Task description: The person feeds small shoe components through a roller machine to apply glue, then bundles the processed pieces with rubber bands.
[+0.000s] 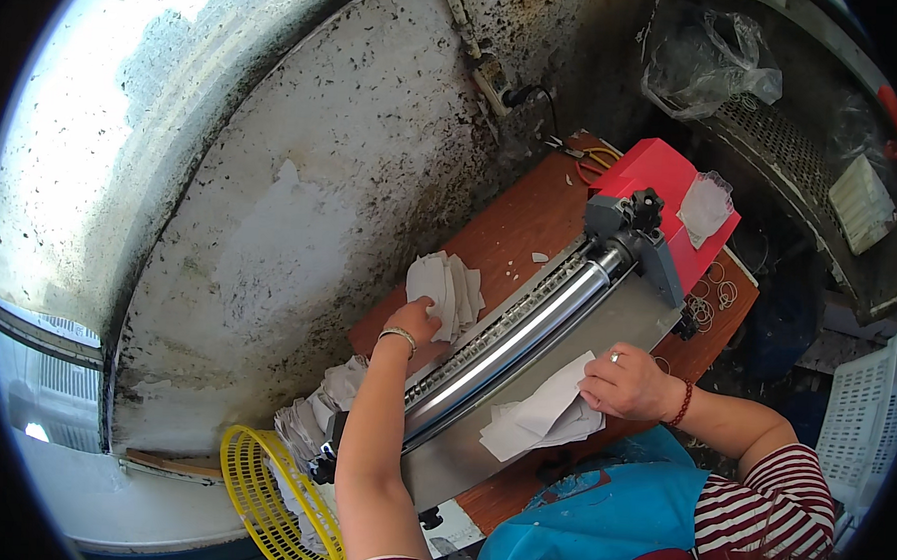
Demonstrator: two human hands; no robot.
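Two hands at work on a roller machine, read from left to right. At about 8 o'clock lies a yellow mesh basket, and just beside it, toward the machine's near end, a grey heap of wrappers. My left hand reaches over the rollers to the far side of the wooden table and rests, fingers spread flat, on a fanned stack of white sheets; it presses on the stack and pinches nothing. Centre: the paired rollers run diagonally from 7 o'clock up toward 1 o'clock, ending at a red housing with a black knob. A small clear bag sits on the housing, and loose rubber bands lie on the table just beside it. My right hand, at about 4 o'clock, holds the near pile of white sheets on the machine's metal tray, fingers curled over and closed on the top sheet's edge.

Judged by their look, the sheets are thin, light and limp; they would slide over one another and crease or tear easily. They are best taken at a free edge or corner, one layer at a time, with a flat palm steadying the rest.
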